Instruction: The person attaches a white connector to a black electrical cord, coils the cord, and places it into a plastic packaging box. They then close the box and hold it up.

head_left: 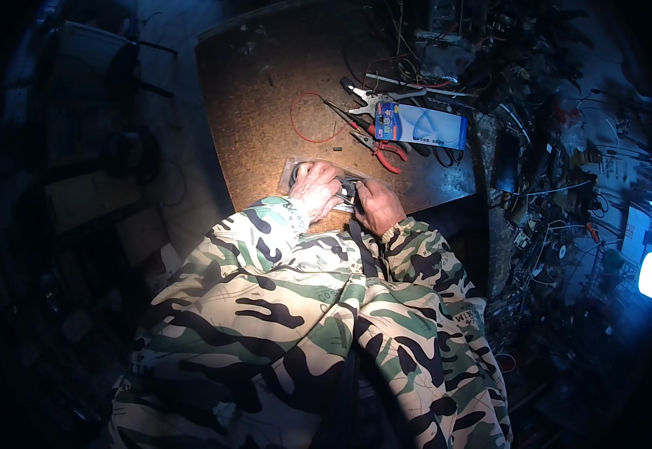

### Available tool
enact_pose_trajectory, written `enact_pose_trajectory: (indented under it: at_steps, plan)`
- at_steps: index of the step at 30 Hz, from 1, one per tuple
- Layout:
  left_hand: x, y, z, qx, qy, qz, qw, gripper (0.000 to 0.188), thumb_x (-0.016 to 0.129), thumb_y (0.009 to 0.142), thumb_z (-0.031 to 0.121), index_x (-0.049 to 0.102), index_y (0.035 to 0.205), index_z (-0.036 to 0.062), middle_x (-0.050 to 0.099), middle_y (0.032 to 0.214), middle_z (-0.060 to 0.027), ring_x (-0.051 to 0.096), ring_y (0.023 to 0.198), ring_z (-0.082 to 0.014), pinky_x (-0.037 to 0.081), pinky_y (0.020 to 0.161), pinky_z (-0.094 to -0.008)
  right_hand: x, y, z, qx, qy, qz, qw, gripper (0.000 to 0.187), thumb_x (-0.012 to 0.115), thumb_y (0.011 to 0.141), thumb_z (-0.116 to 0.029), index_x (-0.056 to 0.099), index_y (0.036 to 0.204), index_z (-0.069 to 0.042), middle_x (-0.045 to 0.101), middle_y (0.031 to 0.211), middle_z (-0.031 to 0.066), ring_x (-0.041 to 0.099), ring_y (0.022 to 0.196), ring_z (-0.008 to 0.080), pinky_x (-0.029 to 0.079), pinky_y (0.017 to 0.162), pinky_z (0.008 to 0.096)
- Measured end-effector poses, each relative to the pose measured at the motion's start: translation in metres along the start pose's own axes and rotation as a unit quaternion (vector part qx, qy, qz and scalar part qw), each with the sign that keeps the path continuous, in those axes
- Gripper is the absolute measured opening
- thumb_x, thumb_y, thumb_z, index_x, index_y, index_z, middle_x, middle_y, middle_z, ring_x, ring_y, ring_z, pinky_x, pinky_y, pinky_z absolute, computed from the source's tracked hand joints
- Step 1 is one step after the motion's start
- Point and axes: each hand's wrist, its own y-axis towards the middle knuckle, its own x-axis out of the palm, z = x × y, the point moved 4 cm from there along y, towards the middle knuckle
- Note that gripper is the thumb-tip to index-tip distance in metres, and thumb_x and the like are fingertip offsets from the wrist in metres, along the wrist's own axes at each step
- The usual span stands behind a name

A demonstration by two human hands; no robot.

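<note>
At the near edge of the brown table, both hands work close together over a flat, clear plastic package [286, 173] with dark contents. My left hand [315, 188] lies across it with the fingers bent down onto it. My right hand [379, 207] pinches at its right end, thumb and fingers together. Between the hands shows a small dark part [348, 184], partly covered by the fingers; its kind is too small to make out. Past the hands lie red-handled pliers [383, 151], a blue-and-white boxed package [424, 127] and a thin red wire [293, 120].
The brown tabletop [255, 97] carries more tools, among them wire strippers [365, 97] at the back right. A small dark piece [337, 149] lies beyond the hands. Tangled cables and parts [543, 202] crowd the right side, near a bright lamp [651, 275].
</note>
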Motion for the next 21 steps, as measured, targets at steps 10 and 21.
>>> enact_pose_trajectory:
  at_steps: [10,21]
  plan:
    - [-0.002,-0.001,-0.016,0.012,-0.113,0.064,0.992,0.029,0.081,0.077,0.015,0.070,0.102,0.0078,0.066,0.121,-0.0127,0.057,0.121,-0.0355,0.041,0.103,-0.0494,-0.001,0.001,0.005,0.014,0.018,0.008,1.000,0.037,0.077,0.074,-0.006,0.068,0.108,0.001,0.063,0.103,0.0195,0.063,0.096,0.0409,0.053,0.083,0.0475]
    - [-0.003,-0.007,-0.004,0.029,-0.002,0.108,0.994,0.047,0.081,0.077,0.020,0.066,0.119,0.0055,0.061,0.126,-0.0133,0.054,0.121,-0.0360,0.046,0.104,-0.0491,0.007,-0.006,-0.008,0.092,-0.039,0.035,0.994,0.031,0.067,0.083,-0.003,0.069,0.113,0.002,0.061,0.097,0.0190,0.062,0.097,0.0385,0.052,0.080,0.0474]
